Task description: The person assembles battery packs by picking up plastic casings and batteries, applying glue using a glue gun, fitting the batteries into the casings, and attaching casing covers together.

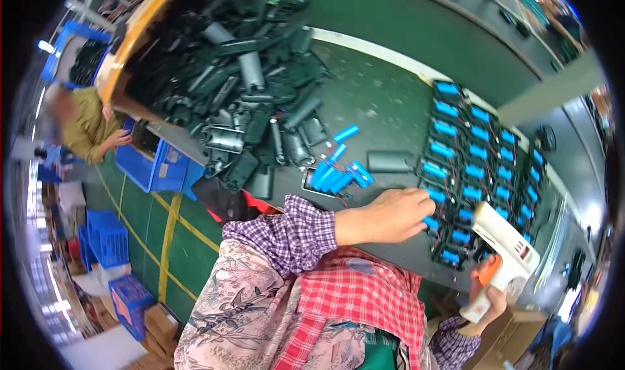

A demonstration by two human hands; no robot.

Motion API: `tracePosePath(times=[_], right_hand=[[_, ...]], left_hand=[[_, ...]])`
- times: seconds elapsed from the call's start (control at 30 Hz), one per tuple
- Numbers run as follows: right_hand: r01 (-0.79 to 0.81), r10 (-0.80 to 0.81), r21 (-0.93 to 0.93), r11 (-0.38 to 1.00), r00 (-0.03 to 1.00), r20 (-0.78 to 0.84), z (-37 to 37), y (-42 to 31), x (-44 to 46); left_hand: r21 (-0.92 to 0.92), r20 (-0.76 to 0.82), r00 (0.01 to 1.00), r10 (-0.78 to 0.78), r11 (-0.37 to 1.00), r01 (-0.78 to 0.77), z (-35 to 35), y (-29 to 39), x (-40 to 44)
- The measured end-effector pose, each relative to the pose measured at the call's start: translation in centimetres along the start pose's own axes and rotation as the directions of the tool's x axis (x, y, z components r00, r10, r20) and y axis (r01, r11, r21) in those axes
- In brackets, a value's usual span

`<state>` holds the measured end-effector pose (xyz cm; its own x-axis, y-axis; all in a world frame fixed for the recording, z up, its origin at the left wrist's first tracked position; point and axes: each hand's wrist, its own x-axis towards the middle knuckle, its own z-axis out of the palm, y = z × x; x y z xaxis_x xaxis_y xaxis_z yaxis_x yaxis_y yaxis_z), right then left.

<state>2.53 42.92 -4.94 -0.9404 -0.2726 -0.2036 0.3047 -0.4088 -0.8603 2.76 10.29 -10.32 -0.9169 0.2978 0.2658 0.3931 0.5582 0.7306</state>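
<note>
My right hand [491,292] grips a white hot glue gun [506,243] by its handle, fingers at the orange trigger. The gun's nose points up and left over rows of black plastic housings holding blue batteries [478,152]. My left hand [397,215] reaches in from the left with fingers curled down and together. Its fingertips are at a blue battery [430,222] at the near-left edge of those rows, partly hiding it. Left of that hand lies a small pile of loose blue batteries [335,177] with wires. One dark housing piece [389,162] rests beyond the hand.
A big heap of black plastic shells [254,103] spills from a cardboard box [163,132] onto the green table [374,77]. At the left, a person [91,126] stands by a blue crate [153,168]. A grey post [553,93] rises at the right.
</note>
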Motion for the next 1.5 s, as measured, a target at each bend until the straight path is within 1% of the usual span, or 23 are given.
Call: tracePosePath(times=[0.07, 0.1, 0.17, 0.23, 0.3, 0.47, 0.5, 0.6, 0.67, 0.77, 0.83, 0.9, 0.97, 1.03, 1.1, 1.17, 1.23, 1.27, 1.3, 1.37, 1.4, 1.43, 1.5], right_hand=[[0.023, -0.024, 0.036, 0.999, 0.999, 0.029, 0.9, -1.1, 0.8], [0.070, -0.070, -0.019, 0.997, 0.997, -0.036, 1.8, -1.6, 1.2], [0.136, -0.141, -0.096, 0.986, 0.989, -0.051, 3.1, -2.9, 2.0], [0.109, -0.109, -0.119, 0.987, 0.994, 0.006, 3.6, -4.5, 2.8], [0.157, -0.163, -0.176, 0.972, 0.986, -0.021, 5.5, -5.5, 4.2], [0.186, -0.175, -0.273, 0.944, 0.983, 0.063, 9.7, -6.6, 8.9], [0.189, -0.168, -0.274, 0.943, 0.981, 0.100, 10.5, -6.6, 9.8], [0.206, -0.174, -0.284, 0.937, 0.976, 0.134, 13.2, -6.7, 11.7], [0.215, -0.201, -0.253, 0.943, 0.976, 0.081, 15.0, -6.2, 12.5], [0.190, -0.177, -0.276, 0.942, 0.982, 0.073, 15.2, -6.1, 13.4], [0.135, -0.105, -0.288, 0.948, 0.987, 0.119, 14.0, -6.2, 14.2], [0.151, -0.130, -0.297, 0.943, 0.987, 0.091, 13.7, -5.9, 14.8], [0.148, -0.136, -0.276, 0.950, 0.989, 0.065, 14.4, -5.5, 15.3], [0.111, -0.090, -0.291, 0.950, 0.992, 0.086, 14.6, -5.6, 15.6], [0.108, -0.084, -0.274, 0.956, 0.992, 0.098, 14.5, -5.5, 15.8], [0.101, -0.074, -0.270, 0.958, 0.991, 0.110, 14.2, -5.3, 15.8], [0.101, -0.078, -0.264, 0.959, 0.992, 0.094, 13.9, -5.2, 15.9], [0.096, -0.077, -0.263, 0.960, 0.993, 0.084, 13.8, -5.1, 16.0], [0.096, -0.076, -0.263, 0.960, 0.993, 0.085, 14.0, -5.1, 16.1], [0.099, -0.083, -0.272, 0.957, 0.994, 0.072, 14.4, -5.1, 16.2], [0.097, -0.079, -0.275, 0.957, 0.994, 0.075, 14.5, -5.1, 16.3], [0.097, -0.078, -0.267, 0.959, 0.994, 0.082, 14.4, -5.0, 16.4], [0.112, -0.093, -0.257, 0.960, 0.992, 0.086, 14.3, -5.2, 16.3]], left_hand=[[0.063, -0.076, 0.997, 0.030, 0.998, -0.026, -4.0, -0.8, -0.5], [0.111, -0.118, 0.990, 0.075, 0.992, -0.062, -6.5, -1.6, -0.9], [0.276, -0.237, 0.970, 0.048, 0.961, 0.020, -11.8, -5.3, -2.0], [0.491, -0.328, 0.945, -0.017, 0.851, 0.185, -17.9, -7.8, -2.4], [0.571, -0.416, 0.905, -0.083, 0.751, 0.332, -22.5, -10.5, -2.1], [0.662, -0.347, 0.884, -0.313, 0.586, 0.467, -30.5, -20.2, 4.1], [0.647, -0.298, 0.857, -0.421, 0.571, 0.506, -31.7, -20.9, 5.8], [0.596, -0.257, 0.812, -0.525, 0.575, 0.560, -32.9, -24.7, 8.7], [0.653, -0.237, 0.721, -0.651, 0.442, 0.615, -32.5, -25.6, 9.8], [0.734, -0.134, 0.693, -0.708, 0.399, 0.550, -32.0, -25.5, 9.2], [0.833, -0.160, 0.810, -0.565, 0.362, 0.418, -30.3, -25.1, 6.9], [0.764, -0.172, 0.866, -0.469, 0.492, 0.418, -28.9, -25.3, 4.7], [0.778, -0.172, 0.870, -0.462, 0.478, 0.408, -27.5, -22.9, 3.8], [0.705, -0.111, 0.902, -0.417, 0.607, 0.367, -26.5, -21.6, 3.0], [0.714, -0.051, 0.912, -0.406, 0.624, 0.318, -24.8, -19.1, 2.5], [0.609, 0.031, 0.912, -0.408, 0.731, 0.306, -23.3, -16.1, 2.0], [0.563, 0.187, 0.927, -0.326, 0.809, 0.171, -23.4, -13.5, 1.9], [0.458, 0.204, 0.948, -0.245, 0.880, 0.129, -24.1, -12.8, 2.4], [0.422, 0.233, 0.935, -0.269, 0.894, 0.152, -25.5, -12.3, 3.7], [0.570, 0.068, 0.982, -0.177, 0.815, 0.107, -28.5, -15.1, 6.2], [0.633, -0.049, 0.978, -0.201, 0.751, 0.187, -30.3, -16.9, 7.5], [0.737, -0.108, 0.932, -0.347, 0.601, 0.309, -32.3, -18.4, 9.2], [0.734, -0.185, 0.796, -0.576, 0.458, 0.502, -35.6, -23.3, 11.4]])
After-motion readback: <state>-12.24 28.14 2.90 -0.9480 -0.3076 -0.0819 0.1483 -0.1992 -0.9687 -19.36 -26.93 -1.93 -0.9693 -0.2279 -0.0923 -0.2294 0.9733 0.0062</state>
